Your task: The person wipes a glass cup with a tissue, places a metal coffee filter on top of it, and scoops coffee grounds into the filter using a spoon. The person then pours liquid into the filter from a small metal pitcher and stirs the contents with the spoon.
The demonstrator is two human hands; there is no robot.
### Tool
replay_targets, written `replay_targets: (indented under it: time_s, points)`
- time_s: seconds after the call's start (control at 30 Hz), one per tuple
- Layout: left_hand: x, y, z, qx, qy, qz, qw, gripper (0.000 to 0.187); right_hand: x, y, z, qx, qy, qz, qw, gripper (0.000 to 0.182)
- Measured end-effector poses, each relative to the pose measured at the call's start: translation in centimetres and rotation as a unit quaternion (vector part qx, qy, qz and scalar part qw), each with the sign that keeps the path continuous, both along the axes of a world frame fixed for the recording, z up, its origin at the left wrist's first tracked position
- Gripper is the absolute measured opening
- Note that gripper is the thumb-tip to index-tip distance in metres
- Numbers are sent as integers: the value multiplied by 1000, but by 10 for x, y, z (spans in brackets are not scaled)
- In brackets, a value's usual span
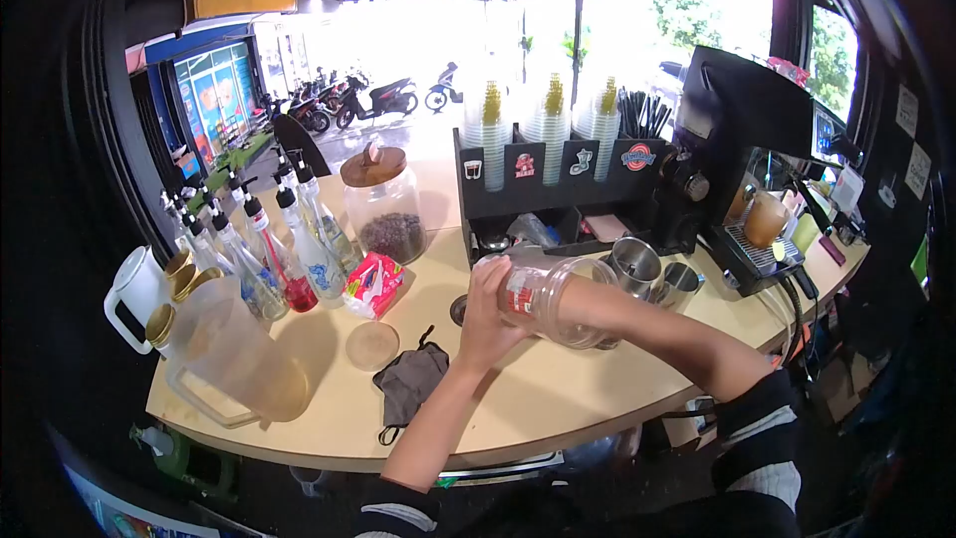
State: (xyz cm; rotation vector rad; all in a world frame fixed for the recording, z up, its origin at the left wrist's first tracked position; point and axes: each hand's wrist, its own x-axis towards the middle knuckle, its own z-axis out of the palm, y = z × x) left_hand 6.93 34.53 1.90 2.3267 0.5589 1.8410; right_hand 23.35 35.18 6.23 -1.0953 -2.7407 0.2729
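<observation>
A clear jar (581, 335) with red print lies tilted sideways above the counter, its mouth toward the right. My left hand (486, 317) is closed around the jar's bottom end. Through the mouth my right forearm reaches in, so my right hand (558, 303) is inside the jar; its fingers are blurred behind the plastic and print. Left of my left wrist lie a dark grey cloth face mask (413, 379) and a round wooden lid (372, 346). Just right of the jar stand metal cups (634, 265).
A large plastic pitcher (234, 354), pump bottles (289, 249), a red-and-white packet (374, 285) and a wooden-lidded jar (383, 209) stand at left. Behind is a black cup organizer (538, 194). An espresso machine (732, 179) is at right. The counter's front edge (398, 460) curves near me.
</observation>
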Motion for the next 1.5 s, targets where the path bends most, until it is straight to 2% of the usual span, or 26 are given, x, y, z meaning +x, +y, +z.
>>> replay_targets:
  time_s: [0.1, 0.13, 0.17, 0.23, 0.27, 0.4, 0.43, 0.5, 0.6, 0.67, 0.8, 0.9, 0.97, 1.1, 1.17, 1.2, 1.27, 1.37, 1.47, 1.5]
  points:
    - [-1, -1, 0, 6, 2, 13, 1000, 95, 3, 3, -17, -9, 2, -2, 1000, 39]
    - [-2, -1, 0, -23, -14, 5, 1000, 98, 2, 3, -19, 112, -29, 12, 993, 40]
    - [-2, 0, 0, -51, -30, -2, 998, 100, -3, -12, -1, 108, -31, 12, 994, 40]
    - [-3, 1, -1, -31, -9, 23, 999, 95, -16, -49, 45, -8, 11, -99, 995, 42]
    - [-3, 1, -1, -28, -6, 21, 999, 94, -23, -60, 60, -22, 14, -142, 990, 43]
    - [-1, -1, -2, -11, 8, 14, 1000, 92, -10, -58, 42, -18, 14, -117, 993, 43]
    - [0, -1, -2, -9, 9, 13, 1000, 92, -3, -45, 19, -17, 82, -95, 992, 38]
    - [1, -1, -3, -21, 0, -2, 1000, 92, -2, -41, 10, -13, 149, -72, 986, 34]
    - [1, 0, -5, -17, 4, -8, 1000, 93, -4, -42, 14, -7, 128, -65, 990, 36]
    - [1, 0, -6, -10, 10, -5, 1000, 94, -5, -46, 24, -73, 26, -90, 993, 42]
    - [0, -1, -5, -3, 20, -10, 1000, 97, -9, -60, 42, -41, 57, -64, 995, 43]
    - [0, -1, -4, 10, 24, -17, 1000, 99, -9, -65, 48, -39, 23, -68, 997, 42]
    - [1, -2, -4, 12, 26, -18, 999, 99, -6, -61, 36, 53, 28, -66, 996, 40]
    - [3, -2, -5, 19, 25, -15, 999, 100, -12, -65, 44, 31, 4, -77, 997, 40]
    - [2, -1, -6, 18, 30, -10, 999, 99, -15, -68, 49, 45, -27, -55, 997, 34]
    - [2, 0, -7, 17, 33, -3, 999, 99, -13, -67, 46, 46, -26, -54, 997, 34]
    - [1, 3, -9, 11, 29, -4, 1000, 99, -5, -60, 32, 21, 62, -51, 997, 33]
    - [1, 2, -8, 1, 23, 2, 1000, 99, 6, -45, 18, 55, 47, -37, 997, 31]
    - [0, 2, -9, -10, 26, 15, 1000, 99, -11, -69, 65, 2, 45, -89, 995, 30]
    - [-1, 2, -9, -18, 30, 19, 999, 99, -9, -67, 65, 2, 45, -89, 995, 30]
